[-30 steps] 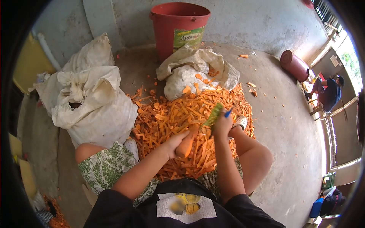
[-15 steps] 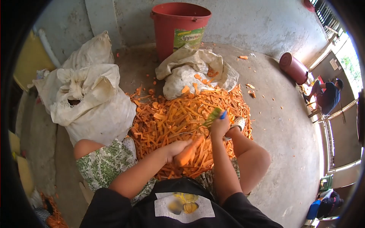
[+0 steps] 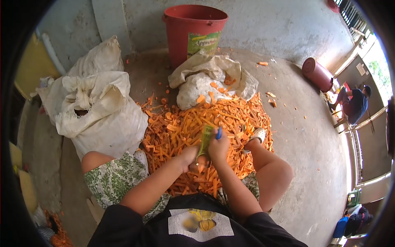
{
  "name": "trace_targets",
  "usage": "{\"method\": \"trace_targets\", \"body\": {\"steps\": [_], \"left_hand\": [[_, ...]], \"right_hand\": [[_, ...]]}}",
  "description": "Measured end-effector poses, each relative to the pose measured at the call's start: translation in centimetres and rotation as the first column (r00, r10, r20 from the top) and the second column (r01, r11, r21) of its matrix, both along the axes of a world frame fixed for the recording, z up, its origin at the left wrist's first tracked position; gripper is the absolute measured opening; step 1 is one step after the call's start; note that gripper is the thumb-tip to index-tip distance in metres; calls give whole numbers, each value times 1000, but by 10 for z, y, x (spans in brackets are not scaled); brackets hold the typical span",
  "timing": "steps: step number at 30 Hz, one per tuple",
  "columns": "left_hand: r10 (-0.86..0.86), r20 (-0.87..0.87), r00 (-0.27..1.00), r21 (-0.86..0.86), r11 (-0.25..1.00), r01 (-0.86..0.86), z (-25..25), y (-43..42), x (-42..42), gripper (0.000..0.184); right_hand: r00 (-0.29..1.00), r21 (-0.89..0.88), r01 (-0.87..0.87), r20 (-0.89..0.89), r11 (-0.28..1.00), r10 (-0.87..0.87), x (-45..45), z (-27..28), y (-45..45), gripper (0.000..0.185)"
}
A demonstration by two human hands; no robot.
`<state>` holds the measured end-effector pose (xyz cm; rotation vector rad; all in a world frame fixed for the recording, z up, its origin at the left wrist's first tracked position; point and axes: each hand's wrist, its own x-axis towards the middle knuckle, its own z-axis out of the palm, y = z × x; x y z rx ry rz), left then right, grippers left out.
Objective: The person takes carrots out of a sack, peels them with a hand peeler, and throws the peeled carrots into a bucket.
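My left hand (image 3: 190, 156) is closed around a carrot (image 3: 200, 168), which is mostly hidden and points toward my body. My right hand (image 3: 219, 148) grips a flat green bladed tool (image 3: 206, 139) with a blue end; motion blurs it, so its exact kind is unclear. The tool's lower end lies over the carrot, close to my left fingers. Both hands are side by side above a big heap of carrot peelings and cut pieces (image 3: 173, 127) between my legs.
White sacks (image 3: 103, 111) stand at the left, and another crumpled sack (image 3: 214, 76) lies behind the heap. A red bucket (image 3: 177, 39) is against the wall. A dark red barrel (image 3: 317, 74) lies at the right, near a seated person (image 3: 356, 105). Carrot scraps dot the concrete floor.
My right hand has swung left and down, bringing the green tool onto the carrot. My left hand has turned the carrot's end toward me and shifted slightly.
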<state>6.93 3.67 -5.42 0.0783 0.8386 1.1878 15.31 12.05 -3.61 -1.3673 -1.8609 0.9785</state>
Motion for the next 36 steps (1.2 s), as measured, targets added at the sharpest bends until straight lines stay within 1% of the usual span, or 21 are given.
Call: {"method": "trace_targets", "body": {"steps": [2,4,6,8,10,12,15,17,18,19,21,22,23,24,26,28,30,31,32,34,36], "left_hand": [[-343,-184,921,-139,937,322,-4,-5,5,40],[-342,-118,932,-151,934,323,13,-10,9,41],[-292,-47,955,-65,955,289,24,-9,9,40],[-268,-41,962,-28,963,267,6,-8,0,41],[-162,87,983,23,987,160,11,-5,-8,42],[-127,117,985,45,991,122,14,-5,-8,39],[40,75,996,-29,999,-38,9,-2,-5,30],[19,26,999,-17,1000,-18,3,-2,-5,29],[2,-25,1000,-5,1000,-2,-1,-1,-5,28],[4,-25,1000,-5,1000,-4,-6,0,-6,28],[-274,-127,953,-50,962,269,-14,1,-3,30],[-349,-122,929,-11,937,350,-1,-5,3,35],[-352,-95,931,-25,936,351,3,-8,5,37],[-355,-70,932,-40,935,353,5,-9,6,39],[-296,-80,952,-47,955,293,17,-7,2,39],[-236,-83,968,-50,971,233,14,-6,-2,40],[-169,172,970,38,986,165,-1,-4,-12,40],[-91,158,983,2,996,91,10,-4,-11,36],[-91,159,983,1,996,92,7,-3,-9,36],[-3,106,994,12,1000,2,-1,-1,-8,31],[17,89,996,3,1000,-17,2,-2,-4,30]], "right_hand": [[967,292,250,-24,923,-255,10,-18,32,24],[901,287,394,64,873,-428,33,-20,71,25],[880,238,474,-140,848,-453,53,-32,100,26],[883,102,467,-109,878,-457,56,-39,103,26],[883,-33,294,-372,955,-285,32,-17,73,27],[946,-216,138,-261,967,-193,11,19,26,30],[950,-44,-4,-311,999,-10,-4,20,-14,30],[999,87,-6,54,996,1,-4,14,-17,19],[999,87,-8,53,996,3,-5,9,-13,19],[997,141,53,41,989,-59,-5,2,-7,15],[980,311,162,61,937,-190,5,-9,21,8],[966,301,233,37,925,-256,16,-9,43,14],[905,231,347,172,909,-389,26,-8,63,17],[897,425,390,26,817,-442,39,-23,82,22],[881,428,450,-72,783,-467,47,-27,94,26],[874,-55,360,-329,931,-357,44,-12,87,28],[936,-46,211,-279,976,-215,24,5,49,26],[942,-196,124,-285,973,-178,13,23,23,28],[939,-65,39,-339,997,-59,4,18,6,29],[964,3,49,-261,999,-46,0,32,-21,30],[998,90,49,-52,995,-44,0,18,-20,29]]}}
